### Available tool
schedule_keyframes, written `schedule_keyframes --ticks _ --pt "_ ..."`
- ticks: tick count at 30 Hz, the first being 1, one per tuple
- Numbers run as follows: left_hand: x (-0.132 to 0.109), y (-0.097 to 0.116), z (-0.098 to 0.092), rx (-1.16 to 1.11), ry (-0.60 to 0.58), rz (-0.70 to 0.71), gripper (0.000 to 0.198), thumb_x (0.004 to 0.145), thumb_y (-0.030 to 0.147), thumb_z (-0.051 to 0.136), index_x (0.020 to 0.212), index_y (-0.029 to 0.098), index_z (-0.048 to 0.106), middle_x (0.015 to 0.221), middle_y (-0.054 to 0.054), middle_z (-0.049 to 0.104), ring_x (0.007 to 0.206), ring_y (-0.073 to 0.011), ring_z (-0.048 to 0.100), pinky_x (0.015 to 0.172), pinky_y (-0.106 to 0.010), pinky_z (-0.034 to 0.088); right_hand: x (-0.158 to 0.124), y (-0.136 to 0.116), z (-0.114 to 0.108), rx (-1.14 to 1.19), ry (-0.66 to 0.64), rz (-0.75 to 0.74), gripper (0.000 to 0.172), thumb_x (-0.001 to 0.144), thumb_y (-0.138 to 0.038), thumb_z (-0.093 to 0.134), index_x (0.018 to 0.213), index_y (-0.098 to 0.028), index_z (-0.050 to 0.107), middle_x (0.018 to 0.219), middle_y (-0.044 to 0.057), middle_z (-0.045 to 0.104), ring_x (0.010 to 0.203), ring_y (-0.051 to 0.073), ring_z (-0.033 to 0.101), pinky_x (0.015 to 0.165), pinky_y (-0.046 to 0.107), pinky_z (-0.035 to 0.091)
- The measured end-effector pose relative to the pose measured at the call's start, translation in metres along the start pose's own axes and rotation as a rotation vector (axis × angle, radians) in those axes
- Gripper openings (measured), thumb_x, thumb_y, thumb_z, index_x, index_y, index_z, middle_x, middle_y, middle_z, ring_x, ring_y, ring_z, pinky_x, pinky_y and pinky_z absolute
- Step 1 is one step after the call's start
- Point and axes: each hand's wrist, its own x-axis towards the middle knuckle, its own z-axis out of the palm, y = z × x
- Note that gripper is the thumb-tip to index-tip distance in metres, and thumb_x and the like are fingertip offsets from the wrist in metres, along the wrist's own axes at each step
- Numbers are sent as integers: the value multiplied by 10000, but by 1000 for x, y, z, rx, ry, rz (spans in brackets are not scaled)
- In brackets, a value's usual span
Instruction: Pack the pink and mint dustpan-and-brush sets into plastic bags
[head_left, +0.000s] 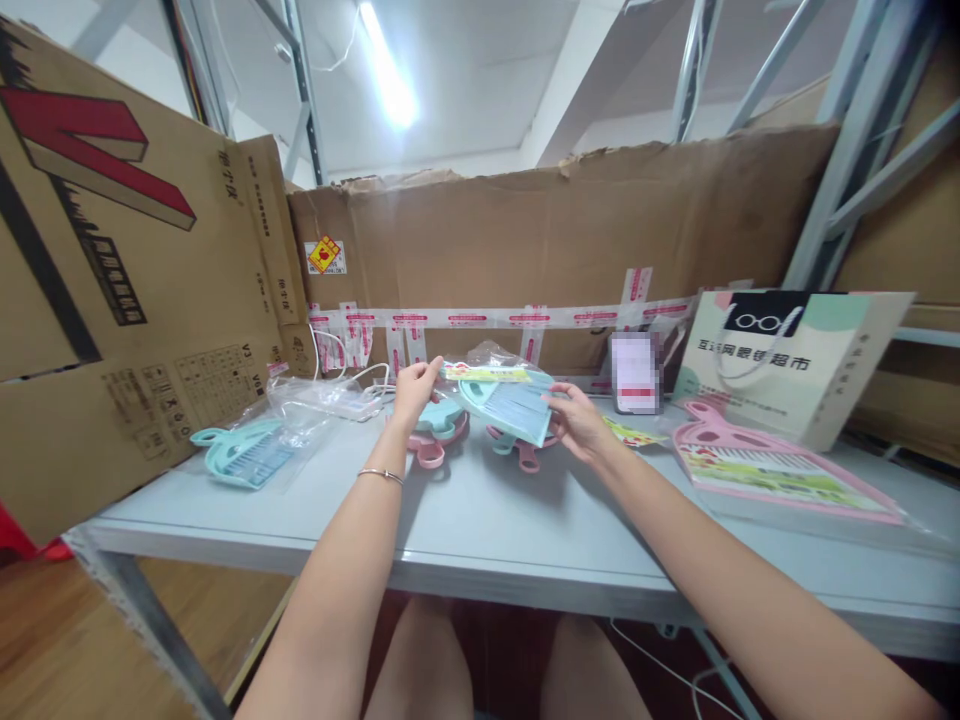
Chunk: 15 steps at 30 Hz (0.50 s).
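Observation:
A mint-green dustpan and brush set (pixel 506 405) is held tilted above the table, partly inside a clear plastic bag with a yellow-green label card (pixel 487 374). My left hand (pixel 417 392) pinches the bag at its left end, by the card. On the other side, my right hand (pixel 576 418) has its fingers closed on the dustpan's right edge near the bristles. Beneath them lie several pink and mint pieces, among them a pink handle (pixel 431 455) at left and another pink handle (pixel 529 458) at right. The held set hides part of these.
At left lies a bagged mint dustpan set (pixel 247 452) beside clear plastic bags (pixel 315 405). A pink dustpan set (pixel 780 465), a phone (pixel 636 372) and a paper bag (pixel 787 360) stand or lie at right. Large cartons (pixel 525 240) wall the back and left.

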Motion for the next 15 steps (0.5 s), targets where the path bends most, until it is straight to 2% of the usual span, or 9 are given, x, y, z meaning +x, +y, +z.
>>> schedule_keyframes --ticks 3,9,13,15 --pt "2 -3 0 -30 -9 -50 393 657 497 626 511 144 538 484 10 527 407 -77 471 424 -195 373 0 -3 -3 -30 -19 -15 324 559 -138 658 774 -231 435 635 -51 605 522 109 571 458 211 482" --pt "15 -17 -17 -41 243 -139 381 695 495 556 534 158 484 489 15 510 470 -107 544 467 -207 425 8 -2 -12 -122 -16 -110 320 535 -208 663 778 -227 457 591 -62 538 498 109 521 452 221 441" --pt "23 -20 -39 46 497 -119 345 756 441 478 551 164 493 519 0 540 526 -130 571 522 -237 457 20 -10 -27 -196 161 -271 296 571 -245 621 779 -235 412 595 -70 471 506 107 478 478 231 420" --pt "26 -16 -53 116 663 -82 314 776 411 461 586 166 515 607 -21 587 646 -152 600 620 -256 476 22 -18 -35 -242 296 -397 279 613 -255 584 810 -244 386 664 -53 463 579 121 492 528 245 423"
